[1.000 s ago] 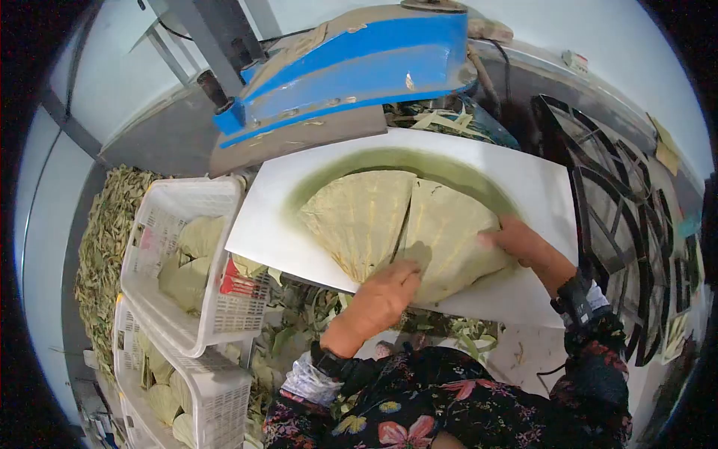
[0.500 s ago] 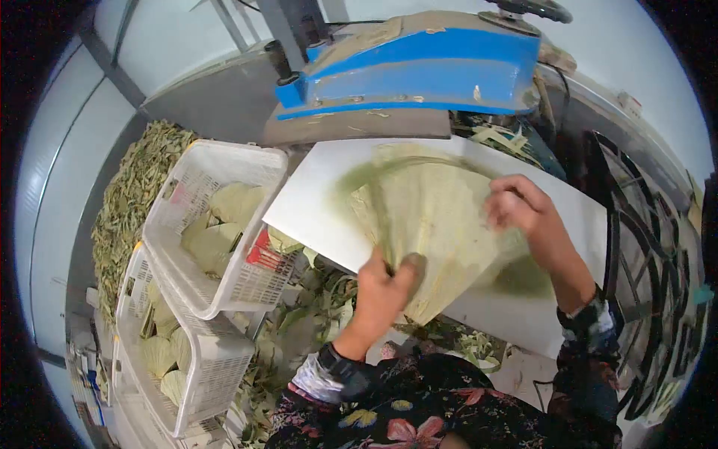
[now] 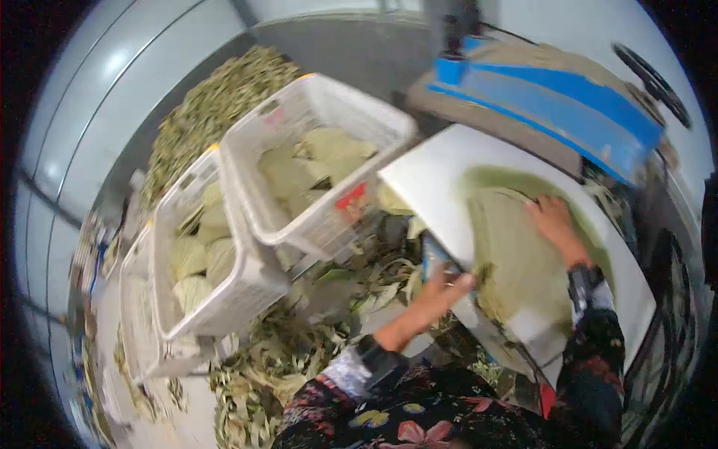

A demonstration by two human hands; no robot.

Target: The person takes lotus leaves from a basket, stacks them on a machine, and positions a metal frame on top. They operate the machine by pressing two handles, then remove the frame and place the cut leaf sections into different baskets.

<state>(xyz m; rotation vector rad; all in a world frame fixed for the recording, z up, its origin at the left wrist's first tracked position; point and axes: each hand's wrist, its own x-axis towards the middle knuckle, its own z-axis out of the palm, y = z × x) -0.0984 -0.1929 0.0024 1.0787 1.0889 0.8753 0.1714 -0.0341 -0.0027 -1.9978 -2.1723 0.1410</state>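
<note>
A fan-shaped sheaf of pale green leaves (image 3: 512,239) lies flat on a white board (image 3: 426,176) stained green around it. My right hand (image 3: 552,223) rests on the sheaf's upper right part, fingers stretched out. My left hand (image 3: 441,293) is off the leaves, beside the board's left edge and above the leaf scraps. Its fingers are smeared by motion, and I cannot make out whether something small is between them.
A blue machine (image 3: 553,101) with a black handwheel (image 3: 651,84) stands behind the board. White crates, an upper one (image 3: 407,123) and a lower one (image 3: 254,292), hold leaf bundles at left. Leaf scraps (image 3: 299,352) cover the floor; a leaf heap (image 3: 217,112) lies behind.
My view has turned left, so the crates and board appear farther right. My left hand has let go of the leaf sheaf and moved off it. My right hand has come down flat on it.
</note>
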